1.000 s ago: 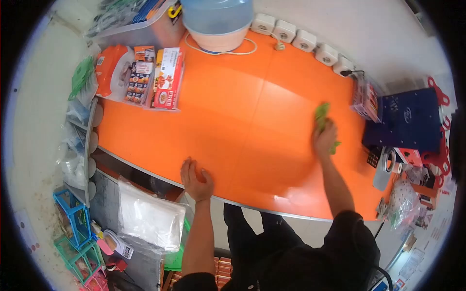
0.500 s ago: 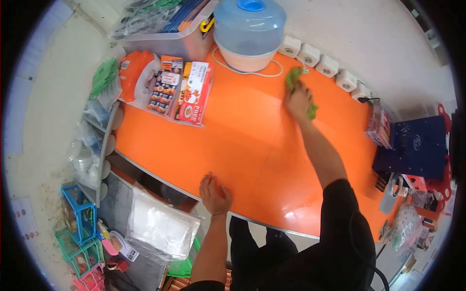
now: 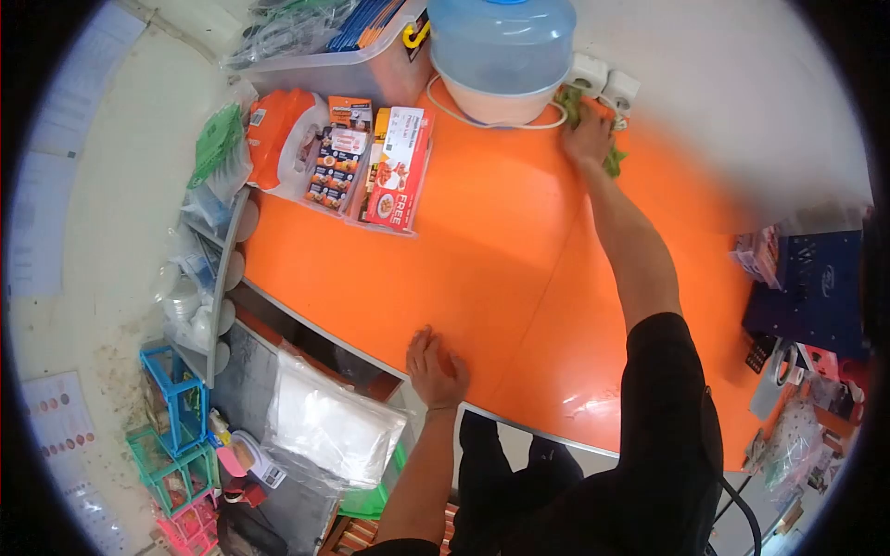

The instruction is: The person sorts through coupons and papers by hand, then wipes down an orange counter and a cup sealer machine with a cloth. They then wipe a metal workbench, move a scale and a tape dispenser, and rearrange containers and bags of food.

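My right hand (image 3: 590, 135) reaches to the back of the orange table (image 3: 399, 287) and presses a green cloth (image 3: 614, 164) against its surface. Bits of the cloth stick out on both sides of the closed fingers. Just left of this hand stands a blue-and-white domed container (image 3: 501, 46) with a white cord (image 3: 530, 125) around its base. My left hand (image 3: 438, 372) rests at the table's front edge, fingers spread and holding nothing.
White wall sockets (image 3: 619, 91) line the back; a grey blur hides part of them. Product boxes (image 3: 397, 167) stand in a clear tray at left. A dark blue box (image 3: 807, 287) sits at right. Plastic bags (image 3: 334, 422) lie lower left.
My right hand has pushed the cloth farther back, close to the sockets and the domed container. The view has shifted, and a grey blur now covers the right rear. My left hand stays at the edge.
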A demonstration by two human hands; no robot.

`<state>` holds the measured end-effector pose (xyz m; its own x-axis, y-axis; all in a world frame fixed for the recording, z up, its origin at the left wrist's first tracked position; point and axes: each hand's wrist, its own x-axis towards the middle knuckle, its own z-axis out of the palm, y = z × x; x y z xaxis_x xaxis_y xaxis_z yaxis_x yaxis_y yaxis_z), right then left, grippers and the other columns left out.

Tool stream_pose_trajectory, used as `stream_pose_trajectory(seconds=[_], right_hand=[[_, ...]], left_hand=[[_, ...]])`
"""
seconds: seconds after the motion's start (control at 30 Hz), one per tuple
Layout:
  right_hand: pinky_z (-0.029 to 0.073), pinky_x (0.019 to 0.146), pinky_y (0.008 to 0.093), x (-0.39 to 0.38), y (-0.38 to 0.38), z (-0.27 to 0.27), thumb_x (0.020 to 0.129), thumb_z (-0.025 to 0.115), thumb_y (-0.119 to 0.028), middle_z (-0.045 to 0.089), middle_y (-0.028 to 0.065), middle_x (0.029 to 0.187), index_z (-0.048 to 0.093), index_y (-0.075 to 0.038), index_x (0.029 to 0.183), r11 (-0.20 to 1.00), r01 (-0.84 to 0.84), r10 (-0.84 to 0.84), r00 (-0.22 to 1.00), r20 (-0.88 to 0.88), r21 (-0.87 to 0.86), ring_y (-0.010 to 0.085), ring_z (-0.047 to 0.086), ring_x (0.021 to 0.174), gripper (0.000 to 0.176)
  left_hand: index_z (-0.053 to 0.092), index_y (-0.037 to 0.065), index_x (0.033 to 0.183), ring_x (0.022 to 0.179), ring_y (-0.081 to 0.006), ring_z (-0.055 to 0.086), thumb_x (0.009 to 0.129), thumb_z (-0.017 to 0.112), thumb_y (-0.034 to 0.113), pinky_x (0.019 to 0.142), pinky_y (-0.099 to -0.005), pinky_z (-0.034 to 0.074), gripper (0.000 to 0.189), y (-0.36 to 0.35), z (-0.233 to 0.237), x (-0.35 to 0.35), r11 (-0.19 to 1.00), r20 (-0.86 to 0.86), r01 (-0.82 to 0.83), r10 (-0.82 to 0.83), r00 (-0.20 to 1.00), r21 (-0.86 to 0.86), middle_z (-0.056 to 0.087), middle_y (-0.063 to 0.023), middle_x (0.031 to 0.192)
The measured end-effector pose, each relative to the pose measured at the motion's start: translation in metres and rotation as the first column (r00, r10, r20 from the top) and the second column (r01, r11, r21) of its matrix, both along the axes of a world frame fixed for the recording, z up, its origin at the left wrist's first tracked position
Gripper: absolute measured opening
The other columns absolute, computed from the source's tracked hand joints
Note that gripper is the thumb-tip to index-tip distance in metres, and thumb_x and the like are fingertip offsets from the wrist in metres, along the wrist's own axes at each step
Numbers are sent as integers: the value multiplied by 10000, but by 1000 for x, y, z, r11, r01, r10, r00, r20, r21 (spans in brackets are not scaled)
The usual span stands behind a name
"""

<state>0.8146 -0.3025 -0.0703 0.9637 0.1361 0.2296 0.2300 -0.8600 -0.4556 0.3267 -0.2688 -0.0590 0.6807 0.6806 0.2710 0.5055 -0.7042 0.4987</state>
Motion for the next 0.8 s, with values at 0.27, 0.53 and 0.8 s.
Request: stream_pose_trajectory(seconds=[0.27,0.53,0.8], right_hand=[[347,1046,525,38,-6,-23,868,578,-304,555,51,1342,603,-159,1250,932,-298,337,921,193,-205,342,470,1237,410],[438,849,476,-142,-64,-1,755,706,-215,605,80,1063,647,-112,1102,919,-383,394,895,209,-90,329,543,1024,367],[475,739,408,-228,-63,6,848,694,-141,601,148,808,627,-38,828,612,-263,616,750,-242,746,347,582,762,125]], left_hand=[[590,24,1166,1264,-359,483,818,602,160,1074,-492,349,374,-4,0,2,1000,-63,-10,10,998,-7,544,-138,1340],[594,42,1159,1278,-346,463,804,605,155,1074,-477,341,373,-1,0,0,999,-41,-36,34,999,-31,531,-120,1349],[600,75,1135,1284,-314,460,832,582,178,1084,-465,334,320,0,2,-2,994,-38,-69,66,997,-79,526,-71,1355]])
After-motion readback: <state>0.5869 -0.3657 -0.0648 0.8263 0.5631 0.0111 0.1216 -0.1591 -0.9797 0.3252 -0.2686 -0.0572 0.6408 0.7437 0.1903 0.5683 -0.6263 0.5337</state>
